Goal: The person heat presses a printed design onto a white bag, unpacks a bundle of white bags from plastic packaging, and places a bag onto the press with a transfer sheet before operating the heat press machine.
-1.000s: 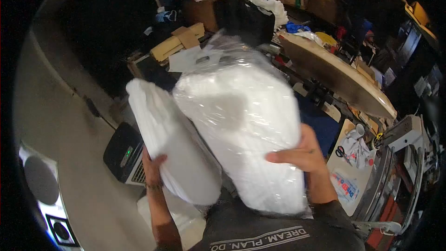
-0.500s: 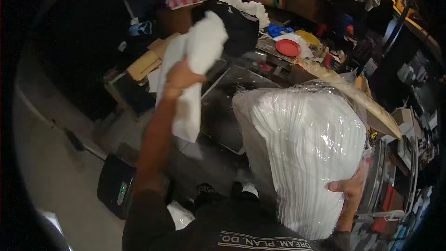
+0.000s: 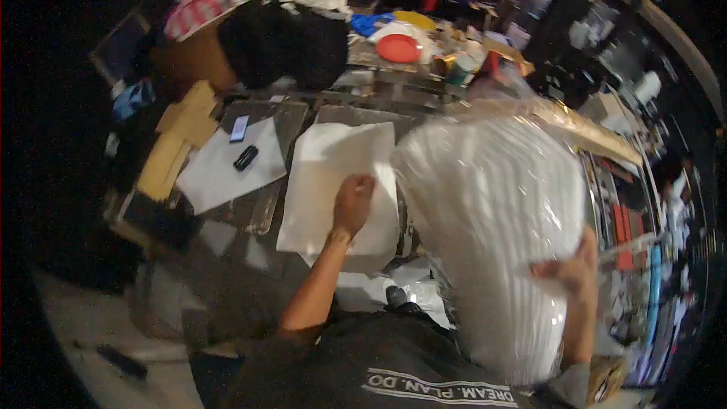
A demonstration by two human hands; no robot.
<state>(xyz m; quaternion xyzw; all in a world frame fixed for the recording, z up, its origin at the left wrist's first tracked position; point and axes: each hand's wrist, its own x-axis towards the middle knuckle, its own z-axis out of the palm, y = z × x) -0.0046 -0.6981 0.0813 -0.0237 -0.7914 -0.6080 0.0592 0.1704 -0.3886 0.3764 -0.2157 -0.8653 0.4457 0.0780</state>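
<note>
A large bundle of white foam-like sheets (image 3: pixel 492 204) in clear plastic leans upright against my body on the right. My right hand (image 3: pixel 572 269) grips its right side, thumb across the front and the other fingers hidden behind. One white sheet (image 3: pixel 310 212) lies spread over a dark board in the middle of the table, its near edge reaching the table edge. Over the middle of that sheet is my left hand (image 3: pixel 354 204), fingers curled closed; whether they pinch the sheet is hidden.
Left of the sheet, a phone (image 3: pixel 239 129) and a small black object (image 3: pixel 245 157) rest on another white sheet (image 3: pixel 227 174). Folded cardboard (image 3: pixel 170 151) lies beyond them. A black bag (image 3: pixel 284 45) and a red plate (image 3: pixel 398 48) are at the back. A metal rack (image 3: pixel 636 235) stands right.
My left hand has brought the white sheet down from the air onto the table. My view has turned, showing the phone and small black object. The right hand keeps its hold on the bundle.
</note>
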